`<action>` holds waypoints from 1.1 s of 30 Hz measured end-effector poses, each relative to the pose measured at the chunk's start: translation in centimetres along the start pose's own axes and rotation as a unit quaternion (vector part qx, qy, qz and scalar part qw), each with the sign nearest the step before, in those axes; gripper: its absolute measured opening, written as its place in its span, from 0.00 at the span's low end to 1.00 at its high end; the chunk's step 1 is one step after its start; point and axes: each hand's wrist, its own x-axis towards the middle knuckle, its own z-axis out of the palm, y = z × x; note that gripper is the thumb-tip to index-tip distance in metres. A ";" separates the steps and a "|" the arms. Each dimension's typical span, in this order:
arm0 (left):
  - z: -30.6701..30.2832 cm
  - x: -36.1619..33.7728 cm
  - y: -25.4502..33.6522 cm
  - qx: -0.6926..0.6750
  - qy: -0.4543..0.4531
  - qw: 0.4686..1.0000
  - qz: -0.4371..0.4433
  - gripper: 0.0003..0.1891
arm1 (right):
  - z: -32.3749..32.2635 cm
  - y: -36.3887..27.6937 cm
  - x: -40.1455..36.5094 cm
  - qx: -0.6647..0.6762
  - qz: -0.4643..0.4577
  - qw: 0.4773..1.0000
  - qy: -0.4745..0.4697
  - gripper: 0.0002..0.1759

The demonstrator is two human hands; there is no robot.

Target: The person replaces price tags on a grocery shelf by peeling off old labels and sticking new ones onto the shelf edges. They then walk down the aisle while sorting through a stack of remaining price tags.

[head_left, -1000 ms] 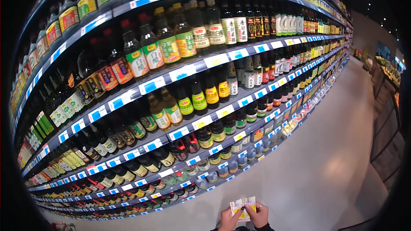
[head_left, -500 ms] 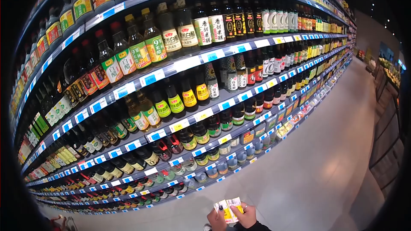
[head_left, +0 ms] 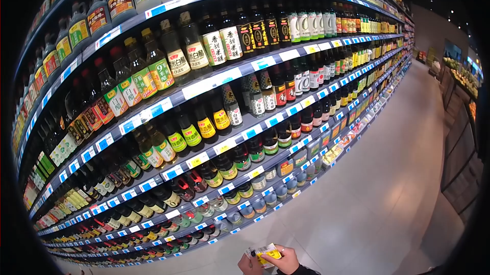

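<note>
Low in the view, my left hand (head_left: 250, 265) grips the left side of some small white and yellow price labels (head_left: 266, 252). My right hand (head_left: 287, 260) closes on their right side, its thumb lying across the yellow part. A ring shows on a finger of the right hand, and a dark sleeve covers that wrist. Both hands are over the grey floor, in front of the lowest shelf and apart from the bottles.
A long shelf unit (head_left: 214, 80) with several tiers of bottles and blue and white price tags fills the left and middle. The grey floor (head_left: 357, 193) runs along it. Wooden display stands (head_left: 459, 157) with produce line the right side.
The view has shifted, so the shelves sit further left and slightly tilted. My hands appear a little lower and further left, and the labels are now tilted and closer together.
</note>
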 end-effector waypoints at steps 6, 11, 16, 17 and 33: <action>0.4 -0.5 1.6 -0.013 0.012 0.999 -0.051 0.12 | -0.2 0.5 -0.1 0.050 0.016 0.999 -0.001 0.10; 0.3 -0.4 -0.1 0.040 0.006 0.999 0.014 0.13 | -0.7 -0.2 0.0 0.056 0.031 0.998 0.002 0.06; 1.2 -0.9 0.5 0.051 -0.003 0.998 0.047 0.13 | -1.4 3.1 -0.2 0.042 0.034 0.998 0.043 0.05; 1.4 -1.0 0.6 0.042 -0.002 0.998 0.039 0.13 | -1.7 3.6 -0.2 0.044 0.034 0.997 0.053 0.05; 2.3 -1.6 -0.1 0.074 0.009 0.990 0.122 0.16 | -2.8 0.9 -1.8 -0.161 -0.046 0.983 0.076 0.09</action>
